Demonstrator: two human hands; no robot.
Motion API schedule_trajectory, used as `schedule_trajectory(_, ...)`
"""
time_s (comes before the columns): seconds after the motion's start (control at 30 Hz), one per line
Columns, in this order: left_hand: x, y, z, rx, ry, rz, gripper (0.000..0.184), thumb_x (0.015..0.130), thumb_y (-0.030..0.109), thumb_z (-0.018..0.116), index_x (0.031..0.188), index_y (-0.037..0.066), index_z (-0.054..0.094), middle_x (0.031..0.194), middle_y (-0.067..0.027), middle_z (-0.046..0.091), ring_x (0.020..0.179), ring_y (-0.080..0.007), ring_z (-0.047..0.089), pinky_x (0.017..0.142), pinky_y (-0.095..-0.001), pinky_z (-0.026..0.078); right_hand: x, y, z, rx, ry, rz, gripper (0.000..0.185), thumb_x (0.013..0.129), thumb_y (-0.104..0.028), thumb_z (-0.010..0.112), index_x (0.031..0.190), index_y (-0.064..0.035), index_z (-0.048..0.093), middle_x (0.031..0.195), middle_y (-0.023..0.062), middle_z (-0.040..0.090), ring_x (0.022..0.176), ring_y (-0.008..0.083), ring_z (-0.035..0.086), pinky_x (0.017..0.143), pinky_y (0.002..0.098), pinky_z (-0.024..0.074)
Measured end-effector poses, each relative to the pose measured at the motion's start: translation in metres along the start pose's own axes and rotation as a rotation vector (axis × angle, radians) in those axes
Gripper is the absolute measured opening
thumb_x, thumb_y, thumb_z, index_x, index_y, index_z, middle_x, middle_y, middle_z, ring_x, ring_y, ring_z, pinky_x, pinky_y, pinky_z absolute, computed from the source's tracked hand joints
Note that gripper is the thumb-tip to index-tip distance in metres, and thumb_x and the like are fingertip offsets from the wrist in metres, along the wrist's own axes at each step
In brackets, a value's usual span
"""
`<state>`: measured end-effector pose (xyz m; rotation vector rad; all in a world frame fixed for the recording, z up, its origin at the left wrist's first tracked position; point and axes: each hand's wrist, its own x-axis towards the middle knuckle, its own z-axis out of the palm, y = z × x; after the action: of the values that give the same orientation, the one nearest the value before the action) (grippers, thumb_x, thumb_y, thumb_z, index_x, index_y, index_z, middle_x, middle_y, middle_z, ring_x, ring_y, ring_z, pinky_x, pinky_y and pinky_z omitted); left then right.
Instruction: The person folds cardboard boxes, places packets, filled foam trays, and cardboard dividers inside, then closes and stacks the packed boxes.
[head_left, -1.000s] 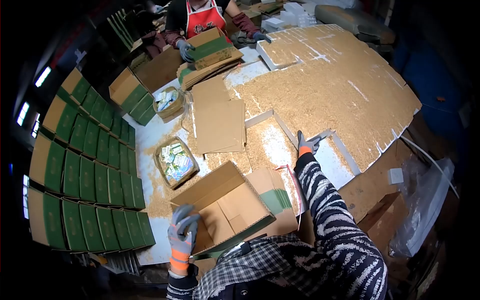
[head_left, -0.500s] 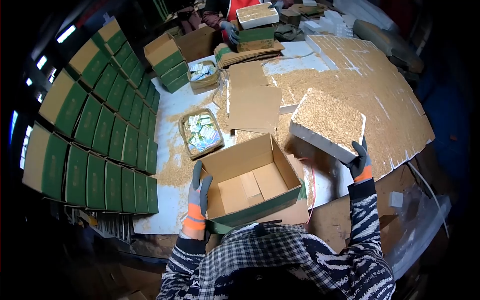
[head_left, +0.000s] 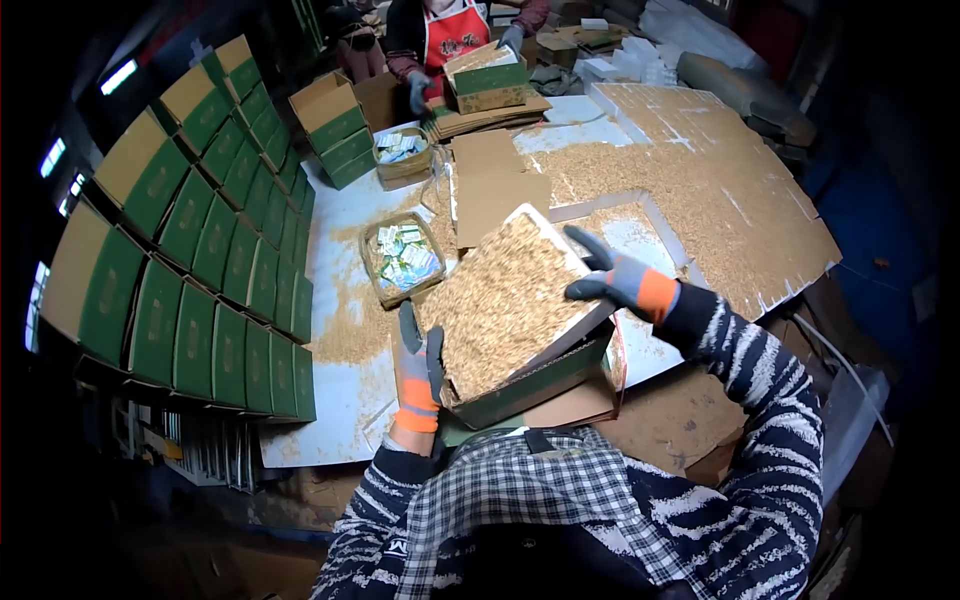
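Observation:
A white foam tray [head_left: 512,300], its top covered with tan flakes, sits tilted partly in the mouth of a green and brown cardboard box [head_left: 545,385]. My right hand [head_left: 622,278] grips the tray's upper right edge, with the fingers bent over the rim. At the box's left side, my left hand [head_left: 418,362] holds the wall by the tray's near left corner, thumb and fingers on either side. Both hands wear grey gloves with orange cuffs. The tray hides the inside of the box.
Green boxes [head_left: 215,240] are stacked on the left. A basket of small packets [head_left: 402,255] lies beyond my left hand, near flat cardboard [head_left: 500,195]. Flake-covered trays [head_left: 690,150] spread to the right. Across the table, a co-worker [head_left: 455,35] handles another box [head_left: 490,85].
My right hand has brought the tray leftward from beside the box into its opening. My left hand stays at the box's left side. The co-worker's tray now tilts into their box.

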<state>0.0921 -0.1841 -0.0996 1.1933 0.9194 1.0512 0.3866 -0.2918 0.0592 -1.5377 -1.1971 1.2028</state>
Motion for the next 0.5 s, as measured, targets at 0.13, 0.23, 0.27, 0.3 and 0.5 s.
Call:
schedule_trajectory(0.13, -0.01, 0.007, -0.027, 0.113, -0.064, 0.096, 0.077, 0.078, -0.002, 0.045, 0.152, 0.012, 0.028, 0.15, -0.0084, 0.037, 0.07, -0.0064, 0.048, 0.059, -0.0186, 0.04, 0.026, 0.045, 0.026, -0.429, -0.088, 0.149, 0.092, 0.076, -0.028, 0.074, 0.149, -0.0048, 0.023, 0.117, 0.0243, 0.062, 0.102, 0.034, 0.063, 0.088, 0.0366, 0.0485)
schedule_trajectory(0.23, -0.021, 0.024, -0.018, 0.157, -0.093, 0.061, 0.081, 0.075, -0.011, 0.039, 0.152, 0.012, 0.028, 0.153, -0.0077, 0.035, 0.084, -0.0077, 0.051, 0.065, -0.02, 0.044, 0.039, 0.075, 0.017, -0.964, -0.274, 0.173, 0.07, 0.075, -0.032, 0.069, 0.131, 0.0022, 0.046, 0.098, 0.0269, 0.067, 0.091, 0.0371, 0.067, 0.081, 0.0411, 0.052)
schedule_trajectory(0.27, -0.022, 0.024, -0.015, 0.16, -0.088, 0.06, 0.081, 0.075, -0.011, 0.039, 0.152, 0.012, 0.028, 0.153, -0.0077, 0.035, 0.084, -0.0077, 0.051, 0.065, -0.02, 0.044, 0.042, 0.089, 0.02, -1.104, -0.323, 0.154, 0.059, 0.076, -0.033, 0.067, 0.122, 0.0021, 0.055, 0.096, 0.0262, 0.068, 0.09, 0.0371, 0.067, 0.081, 0.0409, 0.0522)
schedule_trajectory(0.3, -0.022, 0.023, -0.013, 0.173, -0.09, 0.019, 0.08, 0.075, -0.01, 0.038, 0.152, 0.012, 0.029, 0.152, -0.0072, 0.036, 0.086, -0.0088, 0.051, 0.068, -0.0206, 0.045, 0.046, 0.097, 0.021, -1.243, -0.369, 0.128, 0.05, 0.076, -0.033, 0.065, 0.112, 0.0021, 0.064, 0.094, 0.0256, 0.068, 0.089, 0.0371, 0.067, 0.081, 0.0406, 0.0525)
schedule_trajectory(0.5, -0.022, 0.054, -0.012, 0.204, -0.106, 0.003, 0.08, 0.072, -0.003, 0.042, 0.151, 0.004, 0.029, 0.152, -0.0103, 0.036, 0.138, -0.0204, 0.034, 0.106, -0.0257, 0.033, 0.037, 0.025, 0.042, -1.381, -0.357, -0.153, 0.042, 0.087, -0.042, 0.058, 0.099, -0.0033, 0.07, 0.086, 0.0195, 0.07, 0.086, 0.0345, 0.068, 0.078, 0.041, 0.0536)
